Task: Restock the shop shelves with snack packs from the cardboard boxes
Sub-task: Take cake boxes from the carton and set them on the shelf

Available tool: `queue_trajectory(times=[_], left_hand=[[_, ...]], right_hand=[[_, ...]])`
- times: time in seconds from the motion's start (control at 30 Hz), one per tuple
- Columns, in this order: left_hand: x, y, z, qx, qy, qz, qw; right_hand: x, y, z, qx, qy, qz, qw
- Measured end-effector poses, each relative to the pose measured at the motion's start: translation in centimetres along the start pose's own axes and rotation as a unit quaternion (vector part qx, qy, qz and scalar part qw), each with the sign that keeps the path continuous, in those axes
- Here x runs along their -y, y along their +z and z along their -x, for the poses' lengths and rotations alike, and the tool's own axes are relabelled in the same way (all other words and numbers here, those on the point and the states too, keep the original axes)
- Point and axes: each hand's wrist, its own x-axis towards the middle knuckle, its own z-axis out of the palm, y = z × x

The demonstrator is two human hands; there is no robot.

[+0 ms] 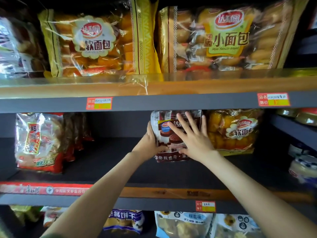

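a person's two hands set a brown pack (173,134) upright on the middle shelf (106,162), just beside a yellow bread pack (235,131) on its right. the left hand (151,143) gripped the pack's left edge, fingers reaching up the side and the thumb curled across the lower front. the right hand (193,136) lay flat on the face, fingers spread and straight, pressing rather than gripping. the pack stood well back on the shelf, its base on the dark board. to finish the placing well, the push likely had to stay even and gentle so the soft contents were not crushed, with the pack kept upright and label out, snug against the yellow one. open shelf lay to its left, before the red packs (39,143). no cardboard box showed in view.
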Motion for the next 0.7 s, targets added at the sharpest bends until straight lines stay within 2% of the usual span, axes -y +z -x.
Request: queue_trajectory(times=[0.07, 0.13, 0.2, 0.27, 0.3, 0.4, 0.47, 0.53, 0.6, 0.7], left_hand=[[0.0, 0.3, -0.5, -0.013, 0.003, -0.071, 0.997], [-0.4, 0.8, -0.7, -0.063, 0.025, -0.189, 0.98], [-0.8, 1.2, -0.7, -0.141, 0.091, -0.335, 0.927], [-0.3, 1.8, -0.8, -0.152, 0.143, -0.422, 0.882], [0.1, 2.0, -0.7, -0.148, 0.159, -0.439, 0.872], [0.6, 2.6, -0.2, -0.123, 0.146, -0.445, 0.875], [0.3, 2.6, 0.7, -0.118, 0.136, -0.442, 0.879], [-0.1, 2.0, 1.9, -0.1, 0.13, -0.405, 0.899], [-0.8, 0.8, 3.9, -0.121, 0.135, -0.345, 0.921], [0.3, -1.3, 8.6, -0.187, 0.144, -0.275, 0.932]], right_hand=[[0.1, 0.4, -0.4, 0.0, 0.011, 0.003, 1.0], [0.2, 0.8, -0.7, 0.006, 0.017, 0.014, 1.0], [0.0, 1.3, -1.1, 0.009, 0.019, 0.03, 0.999], [-0.3, 1.7, -1.2, 0.018, 0.02, 0.038, 0.999], [-0.4, 1.7, -1.3, 0.024, 0.021, 0.037, 0.999], [-0.1, 1.6, -1.2, 0.033, 0.025, 0.037, 0.998], [0.9, 1.2, -0.8, 0.003, 0.034, 0.017, 0.999], [2.8, 0.1, -0.4, -0.048, 0.063, -0.038, 0.996], [5.4, -1.7, 0.0, -0.1, 0.088, -0.111, 0.985], [10.9, -4.6, 1.2, -0.133, 0.068, -0.214, 0.965]])
